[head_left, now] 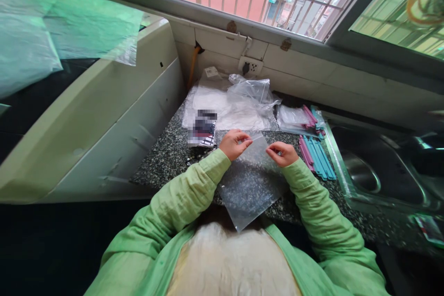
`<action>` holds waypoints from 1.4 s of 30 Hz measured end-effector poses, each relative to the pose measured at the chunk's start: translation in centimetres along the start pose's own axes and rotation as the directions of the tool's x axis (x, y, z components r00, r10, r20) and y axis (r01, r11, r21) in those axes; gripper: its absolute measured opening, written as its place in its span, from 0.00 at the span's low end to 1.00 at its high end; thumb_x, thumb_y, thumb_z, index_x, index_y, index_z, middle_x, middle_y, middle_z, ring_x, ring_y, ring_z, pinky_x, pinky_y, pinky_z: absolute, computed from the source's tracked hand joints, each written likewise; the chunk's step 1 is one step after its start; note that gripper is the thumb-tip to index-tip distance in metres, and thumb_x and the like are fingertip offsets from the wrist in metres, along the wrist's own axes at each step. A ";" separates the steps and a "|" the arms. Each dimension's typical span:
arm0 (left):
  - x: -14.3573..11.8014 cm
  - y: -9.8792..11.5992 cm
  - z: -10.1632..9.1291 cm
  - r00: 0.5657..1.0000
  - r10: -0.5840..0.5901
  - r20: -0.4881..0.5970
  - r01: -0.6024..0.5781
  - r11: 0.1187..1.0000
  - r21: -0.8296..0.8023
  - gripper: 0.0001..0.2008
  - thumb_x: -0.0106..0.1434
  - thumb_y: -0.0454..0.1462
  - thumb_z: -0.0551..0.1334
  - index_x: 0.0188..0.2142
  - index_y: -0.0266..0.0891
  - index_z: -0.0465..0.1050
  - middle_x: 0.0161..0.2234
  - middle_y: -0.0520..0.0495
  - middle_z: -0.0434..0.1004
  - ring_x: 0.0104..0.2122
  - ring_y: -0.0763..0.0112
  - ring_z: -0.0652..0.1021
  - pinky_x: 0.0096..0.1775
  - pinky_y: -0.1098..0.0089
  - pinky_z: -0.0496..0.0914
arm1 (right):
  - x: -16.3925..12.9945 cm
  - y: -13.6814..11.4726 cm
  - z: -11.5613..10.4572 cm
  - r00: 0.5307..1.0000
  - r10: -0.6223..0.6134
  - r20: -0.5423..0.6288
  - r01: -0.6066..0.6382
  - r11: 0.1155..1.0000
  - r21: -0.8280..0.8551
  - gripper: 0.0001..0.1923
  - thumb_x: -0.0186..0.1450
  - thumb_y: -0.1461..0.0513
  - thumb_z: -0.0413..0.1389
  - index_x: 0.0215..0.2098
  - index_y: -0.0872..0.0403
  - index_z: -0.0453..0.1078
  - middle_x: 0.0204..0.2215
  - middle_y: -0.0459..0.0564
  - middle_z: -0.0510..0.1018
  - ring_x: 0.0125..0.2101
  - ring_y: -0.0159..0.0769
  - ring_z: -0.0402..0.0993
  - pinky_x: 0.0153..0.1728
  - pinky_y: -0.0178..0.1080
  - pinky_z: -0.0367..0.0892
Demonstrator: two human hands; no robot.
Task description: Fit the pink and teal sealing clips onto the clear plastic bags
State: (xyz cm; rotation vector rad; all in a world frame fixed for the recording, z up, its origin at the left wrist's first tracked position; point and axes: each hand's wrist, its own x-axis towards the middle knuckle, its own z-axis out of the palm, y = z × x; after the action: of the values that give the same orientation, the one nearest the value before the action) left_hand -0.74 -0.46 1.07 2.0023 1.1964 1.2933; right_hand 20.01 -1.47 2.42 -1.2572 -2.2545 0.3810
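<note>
A clear plastic bag [248,180] hangs flat over the front edge of the speckled granite counter [166,157]. My left hand [234,143] pinches its top left corner. My right hand [282,153] pinches the top right corner. Both sleeves are light green. Just right of my right hand lies a row of pink and teal strips [317,157].
More clear bags [243,101] are heaped at the back of the counter, with another bag and strips [301,120] to the right. A small dark packet [203,128] lies left of my left hand. A steel sink [378,171] is at right, a large white appliance [104,115] at left.
</note>
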 end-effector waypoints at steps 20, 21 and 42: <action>-0.1 0.5 0.0 0.996 0.058 0.062 -0.058 0.998 -0.008 0.05 0.53 0.33 0.60 0.22 0.37 0.72 0.22 0.49 0.68 0.27 0.73 0.69 0.32 0.71 0.65 | 0.2 -0.4 -0.3 0.997 0.029 -0.076 -0.025 0.999 0.044 0.11 0.57 0.58 0.50 0.22 0.55 0.68 0.20 0.49 0.73 0.20 0.29 0.65 0.23 0.33 0.63; -0.1 0.5 0.0 0.997 0.055 0.061 -0.055 0.998 -0.008 0.05 0.53 0.33 0.60 0.22 0.37 0.72 0.22 0.49 0.68 0.27 0.73 0.69 0.32 0.72 0.64 | 0.2 -0.4 -0.3 0.996 0.030 -0.084 -0.026 0.999 0.045 0.11 0.57 0.58 0.50 0.22 0.55 0.68 0.20 0.49 0.73 0.20 0.29 0.65 0.23 0.33 0.63; 0.2 0.0 0.0 0.985 -0.131 0.114 0.117 0.986 0.117 0.03 0.50 0.32 0.60 0.22 0.36 0.72 0.24 0.49 0.71 0.29 0.72 0.71 0.35 0.71 0.65 | 0.0 -0.1 -1.4 0.950 0.035 -0.310 -0.021 0.999 0.050 0.10 0.56 0.58 0.52 0.22 0.55 0.68 0.18 0.47 0.72 0.18 0.28 0.65 0.21 0.32 0.63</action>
State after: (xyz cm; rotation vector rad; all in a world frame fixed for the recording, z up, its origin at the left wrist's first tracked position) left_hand -0.71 -0.30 1.14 2.0160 1.3367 1.0506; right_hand 20.74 -1.57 3.66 -1.2321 -1.9521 0.2244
